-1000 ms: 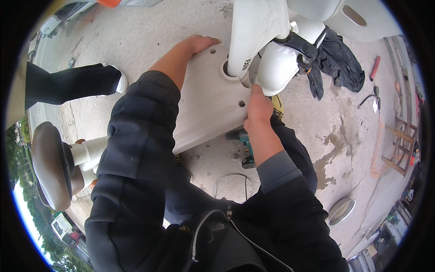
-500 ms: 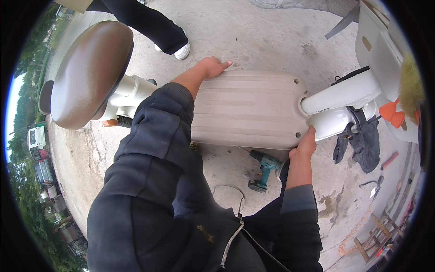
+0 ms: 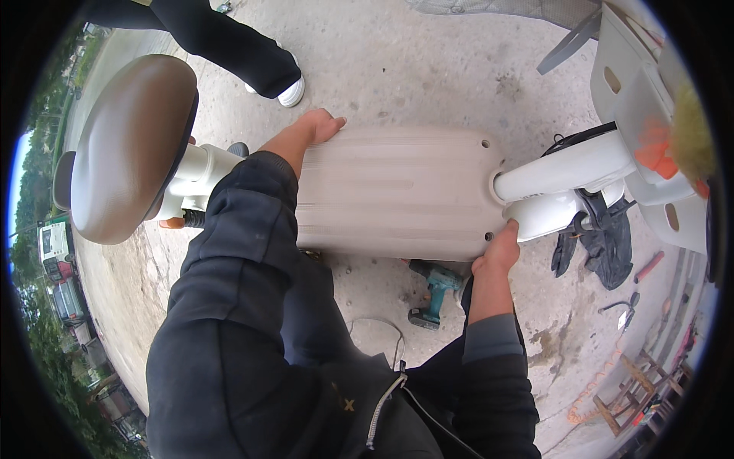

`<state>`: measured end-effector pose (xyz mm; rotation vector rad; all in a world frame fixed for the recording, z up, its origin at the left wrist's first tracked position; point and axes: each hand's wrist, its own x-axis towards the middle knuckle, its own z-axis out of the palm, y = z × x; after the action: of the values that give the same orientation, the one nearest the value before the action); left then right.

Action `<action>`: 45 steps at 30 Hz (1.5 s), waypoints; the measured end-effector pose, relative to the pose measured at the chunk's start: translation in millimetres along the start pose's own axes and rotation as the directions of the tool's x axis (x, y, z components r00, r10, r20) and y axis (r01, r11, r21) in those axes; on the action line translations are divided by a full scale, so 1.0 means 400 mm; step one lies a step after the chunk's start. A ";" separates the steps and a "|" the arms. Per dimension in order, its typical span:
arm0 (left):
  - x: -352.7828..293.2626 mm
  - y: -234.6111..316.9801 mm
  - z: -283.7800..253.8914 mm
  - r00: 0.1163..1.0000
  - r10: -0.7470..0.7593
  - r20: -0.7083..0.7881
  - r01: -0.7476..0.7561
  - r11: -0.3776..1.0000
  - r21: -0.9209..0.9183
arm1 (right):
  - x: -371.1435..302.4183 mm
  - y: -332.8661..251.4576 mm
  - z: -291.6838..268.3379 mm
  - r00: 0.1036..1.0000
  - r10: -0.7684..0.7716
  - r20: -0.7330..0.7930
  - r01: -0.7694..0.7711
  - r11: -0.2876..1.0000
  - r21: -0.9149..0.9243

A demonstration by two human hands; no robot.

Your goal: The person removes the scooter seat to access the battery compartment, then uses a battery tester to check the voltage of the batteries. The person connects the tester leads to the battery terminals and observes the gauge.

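Beige ribbed plastic makes up the long flat footboard panel (image 3: pixel 397 191) that the person holds between both hands, clear of the concrete floor (image 3: pixel 428 69). The left hand (image 3: pixel 317 126) lies on the panel's far edge, its fingers (image 3: pixel 334 120) close together and curled over the rim; the right hand (image 3: pixel 497 249) grips the near corner, thumb on top beside a small screw hole, with the other fingers hidden beneath the panel, so how tightly they close cannot be told.

Judging from how things lie, the panel already sits in line between the white tubular seat post (image 3: pixel 202 168) to the left of the left fingers and the white curved front column (image 3: pixel 569 164) just right of the right fingers. Several screw holes along the panel's right end look open, so fastening seems not yet done. A teal cordless drill (image 3: pixel 436 294) lies on the floor below the right fingers, untouched.

The brown padded oval seat (image 3: pixel 130 145) stands well left of the left fingers. A dark cloth (image 3: pixel 604 237) is bunched on the floor right of the right fingers. Another person's dark trouser legs and white shoe (image 3: pixel 290 92) show beyond the left fingers.

The dark sleeve of the left arm covers the panel's left end and its joint with the seat post. The panel's underside, and whatever carries it there, is out of sight. The white bodywork at the upper right is cut off by the picture's rim, and an orange blur there cannot be made out
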<state>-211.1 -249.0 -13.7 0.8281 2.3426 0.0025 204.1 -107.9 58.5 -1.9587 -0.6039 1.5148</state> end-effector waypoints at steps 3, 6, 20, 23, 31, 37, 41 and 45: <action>-0.005 0.007 0.001 1.000 -0.003 -0.019 0.003 1.000 0.001 | 0.002 0.000 0.003 1.000 -0.014 -0.014 0.014 1.000 0.009; 0.002 -0.002 -0.001 0.998 0.013 0.066 -0.010 0.999 -0.043 | 0.000 -0.011 0.001 0.999 0.013 -0.039 -0.015 0.999 -0.045; -0.036 -0.080 -0.039 0.995 -0.094 0.026 0.094 0.995 0.032 | -0.028 -0.023 -0.008 0.997 0.028 0.065 -0.027 1.000 -0.015; -0.029 -0.081 -0.041 0.998 0.031 0.063 -0.039 0.991 0.125 | -0.048 -0.037 -0.004 0.997 0.033 0.065 -0.033 0.999 0.014; 0.039 -0.144 -0.016 0.900 0.332 0.283 -0.434 0.740 0.514 | -0.066 -0.043 -0.005 0.991 0.040 0.126 -0.048 0.997 0.064; 0.045 -0.134 -0.017 0.941 0.227 0.252 -0.301 0.902 0.311 | -0.031 -0.018 0.007 0.998 -0.020 0.053 0.020 1.000 0.004; 0.008 -0.108 -0.036 0.931 0.235 0.281 -0.334 0.858 0.391 | -0.023 -0.008 0.010 0.999 -0.051 0.016 0.052 0.996 -0.070; 0.008 -0.096 -0.037 0.930 0.232 0.285 -0.339 0.843 0.419 | -0.014 -0.003 0.008 0.999 -0.039 0.013 0.040 0.997 -0.060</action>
<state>-243.1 -274.9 -11.7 1.3348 2.0047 -0.5170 199.7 -110.2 62.6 -1.9723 -0.6964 1.5006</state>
